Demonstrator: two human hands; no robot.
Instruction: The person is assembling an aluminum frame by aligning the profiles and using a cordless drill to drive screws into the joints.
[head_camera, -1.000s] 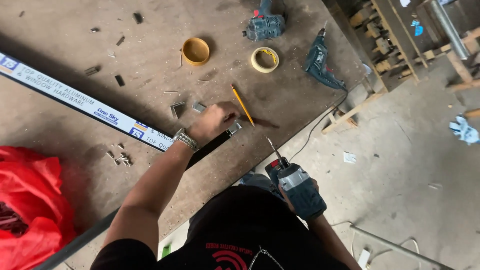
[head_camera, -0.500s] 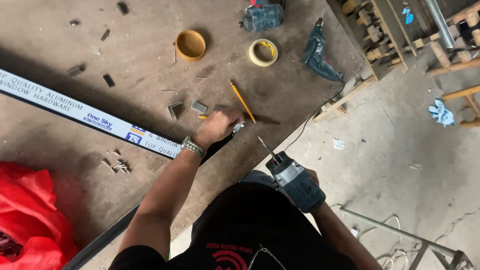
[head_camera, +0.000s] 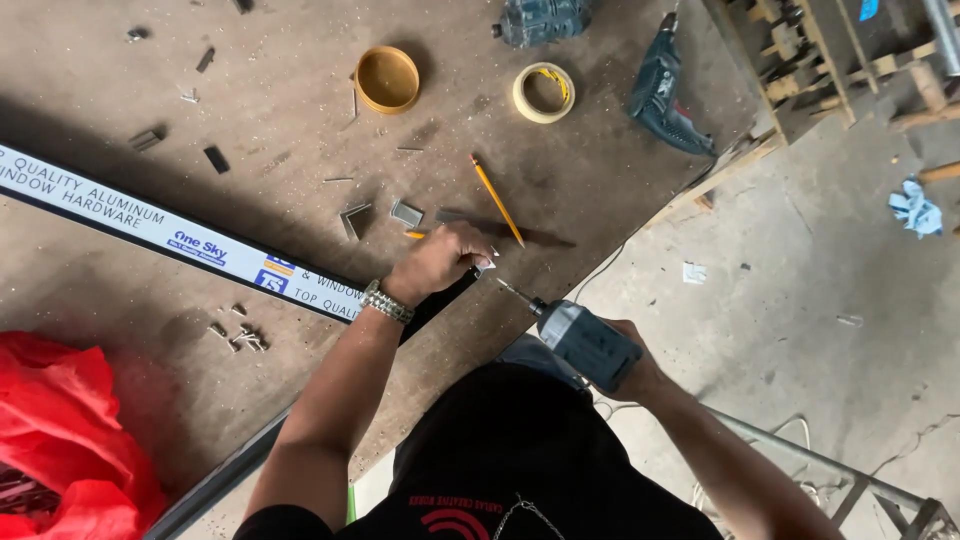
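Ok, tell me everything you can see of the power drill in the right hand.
The grey-blue handheld power drill has a bulky plastic-looking body and a thin metal bit at its front. The right hand wraps round its rear, hiding part of it. It lies roughly level, held clear above the brown worktable's edge, the bit pointing up-left toward the left hand, whose grip rests on the end of the long dark metal bar. Bit and bar look apart.

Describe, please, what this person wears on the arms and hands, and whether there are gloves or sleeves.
Both forearms are bare, with no sleeves reaching them and no gloves on either hand. The left hand has a silver metal link watch band at its wrist. The right hand shows nothing worn. The shirt is black with red print.
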